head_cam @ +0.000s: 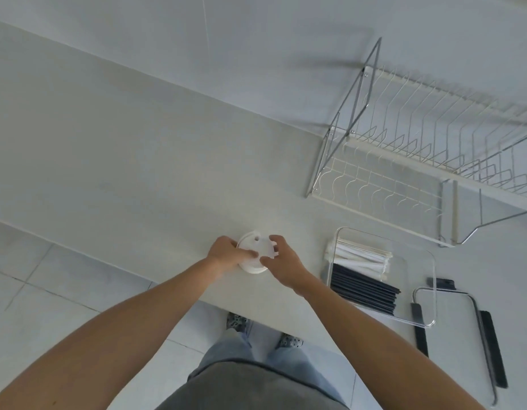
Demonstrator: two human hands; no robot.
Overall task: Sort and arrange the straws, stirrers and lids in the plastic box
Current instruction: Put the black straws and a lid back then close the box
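Both of your hands are on the stack of white lids (254, 253), which sits on the counter (138, 161) close to its near edge. Your left hand (226, 252) holds the left side of the stack, with its fingers laid over the top. Your right hand (281, 261) holds the right side, fingers curled around the rim.

The plastic box (428, 261) is off to the right, well apart from the lids. Its left part is already full: white wrapped straws (357, 257) at the far end and black straws (364, 291) at the near end. Thin pale sticks lie just past the white ones; they may be the stirrers, but you cannot be sure. The right part of the box looks bare, so the lids likely go there.

Here is what could go wrong. The lids are loose on each other. If you squeeze only the top ones, the bottom ones may stay behind or slide off. If you tip the stack on the way, lids could drop off the near edge to the floor. If you set them down too far left, they will press on the straws. The box lid (475, 321) lies just beside the box, so mind it.
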